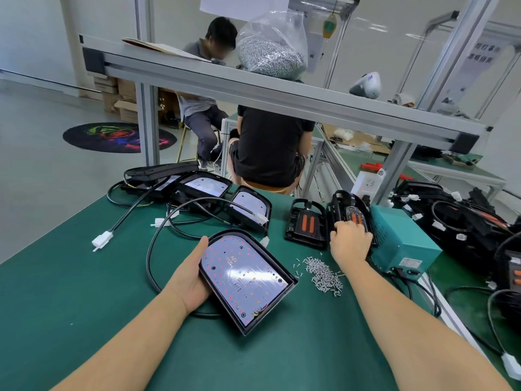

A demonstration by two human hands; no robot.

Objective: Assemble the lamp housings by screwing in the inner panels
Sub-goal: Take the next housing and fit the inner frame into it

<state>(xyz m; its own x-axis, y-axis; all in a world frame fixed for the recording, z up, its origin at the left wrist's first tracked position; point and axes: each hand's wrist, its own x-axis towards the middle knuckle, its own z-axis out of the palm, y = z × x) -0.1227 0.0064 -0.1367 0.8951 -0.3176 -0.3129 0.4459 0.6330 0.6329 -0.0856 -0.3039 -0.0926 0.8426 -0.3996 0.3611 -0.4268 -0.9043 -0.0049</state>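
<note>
Head view: our left hand (194, 280) cups the rigid lamp housing (248, 280) by its rim on the green surface (84, 292), clear of the fragile LED board. Our right hand (349, 242) closes its grip on an upright inner panel (349, 213).

On the bench (84, 306), the lamp housing (248, 280) lies centre; screws (324, 275) at three o'clock, panels (307, 222) at one, finished housings (203, 190) at eleven.
</note>
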